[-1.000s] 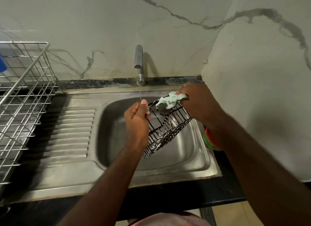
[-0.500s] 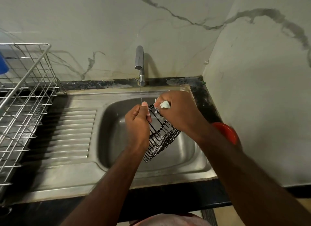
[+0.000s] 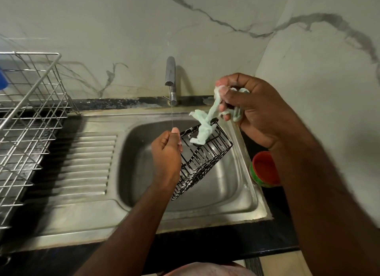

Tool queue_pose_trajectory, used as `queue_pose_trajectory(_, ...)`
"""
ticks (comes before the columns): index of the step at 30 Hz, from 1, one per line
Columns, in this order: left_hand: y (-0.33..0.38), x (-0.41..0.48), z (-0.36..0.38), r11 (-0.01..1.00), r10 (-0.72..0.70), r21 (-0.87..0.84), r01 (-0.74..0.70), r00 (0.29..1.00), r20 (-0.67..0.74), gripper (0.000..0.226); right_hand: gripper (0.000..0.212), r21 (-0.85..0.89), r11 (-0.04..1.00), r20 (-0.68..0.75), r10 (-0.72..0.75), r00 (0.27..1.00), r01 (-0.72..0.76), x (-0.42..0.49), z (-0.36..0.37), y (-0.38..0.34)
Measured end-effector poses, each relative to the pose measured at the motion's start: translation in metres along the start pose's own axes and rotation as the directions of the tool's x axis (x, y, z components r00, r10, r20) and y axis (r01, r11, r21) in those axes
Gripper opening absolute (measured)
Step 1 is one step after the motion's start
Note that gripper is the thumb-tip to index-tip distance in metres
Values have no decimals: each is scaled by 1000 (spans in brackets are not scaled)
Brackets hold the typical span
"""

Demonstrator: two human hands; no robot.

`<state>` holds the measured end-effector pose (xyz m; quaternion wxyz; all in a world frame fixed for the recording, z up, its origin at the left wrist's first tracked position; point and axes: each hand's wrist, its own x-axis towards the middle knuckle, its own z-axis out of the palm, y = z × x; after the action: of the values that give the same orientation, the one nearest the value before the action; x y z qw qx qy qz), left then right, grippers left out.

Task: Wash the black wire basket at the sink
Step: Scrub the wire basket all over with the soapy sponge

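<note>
My left hand (image 3: 167, 152) grips one end of the black wire basket (image 3: 202, 159) and holds it tilted over the steel sink bowl (image 3: 232, 191). Soap suds cling to the basket's wires. My right hand (image 3: 250, 109) is raised above the basket's far end and grips a pale green scrubbing cloth (image 3: 205, 122). The cloth's loose end hangs down onto the basket's upper rim. A thin stream of water runs from the tap (image 3: 170, 78) down onto my left thumb.
A steel dish rack (image 3: 26, 119) stands on the left beside the ribbed draining board (image 3: 82, 164). A red-lidded green tub (image 3: 264, 170) sits on the black counter right of the sink. Marble walls close the back and right.
My right hand has lifted up and to the right, away from the basket, pulling the green cloth out long. The left hand and basket have stayed under the tap.
</note>
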<state>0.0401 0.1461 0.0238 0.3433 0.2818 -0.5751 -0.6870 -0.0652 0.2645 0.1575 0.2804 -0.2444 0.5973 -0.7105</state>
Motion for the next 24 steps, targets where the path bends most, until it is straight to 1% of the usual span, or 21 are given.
queue_pose_trajectory(1,0,0,1,1000,-1,-3,1,1000,1,39,10,8,999,-13,34,999,-34,1,0,1)
queue_pose_trajectory(2,1,0,2,1000,-1,-10,1,1000,-1,39,11,-20,997,-24,73,997,-73,3,0,3)
queue_pose_trajectory(4,2,1,4,1000,2,-27,-2,1000,-8,40,15,-168,973,-35,156,987,-160,6,2,15)
queue_pose_trajectory(6,2,1,5,1000,8,-24,-8,1000,-2,41,17,-321,919,-40,229,973,-229,4,8,32)
queue_pose_trajectory(8,3,0,7,999,8,-35,-8,1000,1,42,15,-446,863,-64,235,970,-238,-1,16,47)
queue_pose_trajectory(9,3,0,7,999,7,-45,-7,1000,-2,42,14,-518,828,-93,196,976,-216,-3,19,53)
queue_pose_trajectory(11,3,-1,7,999,-1,-46,1,1000,-12,41,14,-671,728,-137,59,989,-136,-5,21,62)
queue_pose_trajectory(12,3,0,7,999,-7,-45,6,1000,-18,41,15,-726,682,-129,-5,992,-91,-7,21,64)
queue_pose_trajectory(14,3,0,5,998,-19,-53,18,1000,-25,40,19,-790,613,-47,-78,996,11,-14,20,68)
queue_pose_trajectory(16,4,1,4,998,-36,-58,34,999,-33,39,30,-831,549,81,-47,996,93,-24,16,73)
queue_pose_trajectory(18,5,2,3,997,-44,-58,42,998,-44,39,43,-867,479,181,48,982,136,-33,10,77)
queue_pose_trajectory(20,6,2,2,998,-39,-49,36,998,-48,40,48,-913,375,201,64,978,163,-35,5,81)
queue_pose_trajectory(22,6,1,2,998,-35,-51,33,998,-47,39,49,-950,252,188,-1,982,182,-33,2,83)
queue_pose_trajectory(23,6,1,3,998,-36,-59,34,998,-45,39,49,-960,203,189,-33,981,192,-31,3,83)
queue_pose_trajectory(24,6,0,3,997,-38,-64,35,998,-42,39,48,-963,178,195,-46,980,200,-31,3,82)
